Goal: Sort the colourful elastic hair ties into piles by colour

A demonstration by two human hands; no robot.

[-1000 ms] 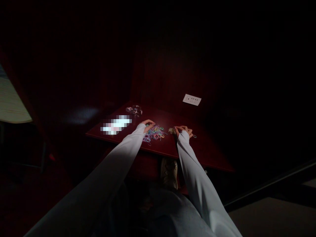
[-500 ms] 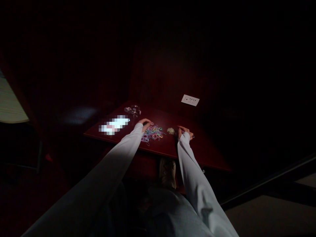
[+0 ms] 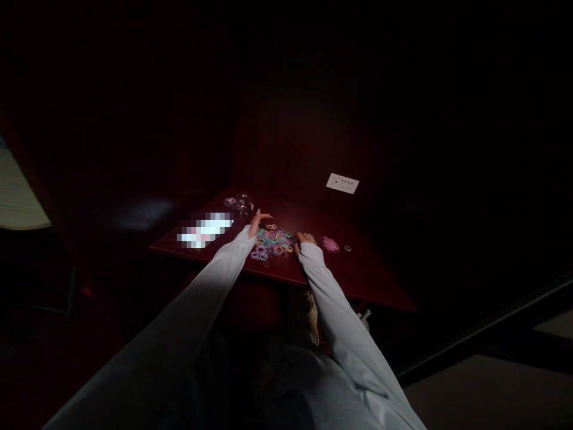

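A loose pile of small multicoloured hair ties [image 3: 274,242] lies on the dark red table [image 3: 286,275]. At its far left edge, my left hand [image 3: 256,223] is open, with fingers apart and nothing seen in them. My right hand [image 3: 306,238] is at the pile's right edge, its fingers curled together; the dim light hides what they hold, if anything. It covers most of the spot with the cream bands. Further right are a small heap of pink bands [image 3: 330,244] and a single greenish hair tie [image 3: 348,248].
A lit, pixelated phone-like screen [image 3: 206,230] lies at the table's left. Behind it stands a clear jar [image 3: 243,205], with a clear lid-like piece [image 3: 230,202] beside it. A white socket plate [image 3: 342,183] is on the back panel. Dark walls rise around the table.
My right hand has moved left from the pink heap, which now shows, to the edge of the mixed pile. My left hand has drawn back slightly and its fingers have opened.
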